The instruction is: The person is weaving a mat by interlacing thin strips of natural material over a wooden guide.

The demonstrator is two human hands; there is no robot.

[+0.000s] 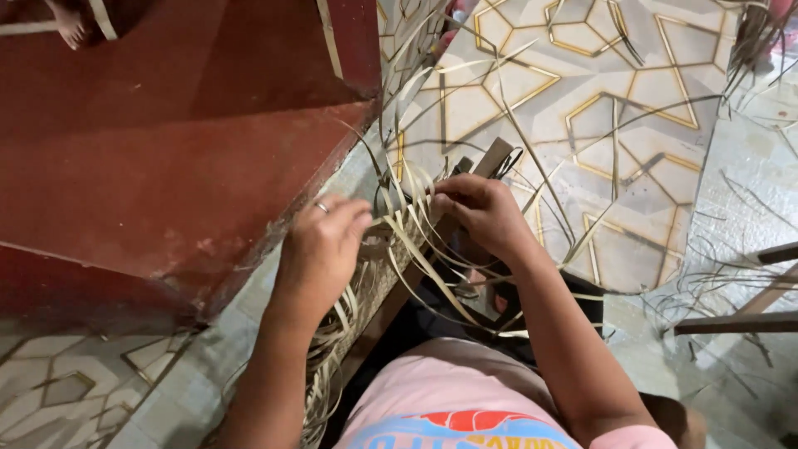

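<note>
Seen from above, a person in a pink shirt (453, 391) sits on a tiled floor (582, 91) patterned with gold-lined stars and hexagons, working pale, flat weaving strips (399, 212) that fan out between the two hands.

The left hand (320, 245), with a ring (321, 207) on one finger, is curled narrow, its fingertips pressed onto a cluster of the strips just left of the weave's centre. The right hand (482, 208) is pinched shut on the upper ends of a few strips, thumb and fingers meeting close to the left hand's fingertips; the two hands are nearly touching across the bundle.

The strips rise in loops between the hands, then run down along a long wooden slat (391, 303) that lies diagonally from near the person's lap up toward a flat wooden end piece (495, 156) just beyond the right hand. A woven band of the same material (337, 333) trails down beside the left forearm. Loose strips curve away over the floor toward the upper right and lie scattered at the right.

To the left stands a dark red step (166, 166), its edge chipped, close beside the left hand. At the top left corner another person's bare foot (66, 23) rests on the red surface. At the right edge, dark wooden bars (740, 320) cross above a grey concrete patch (740, 208).
</note>
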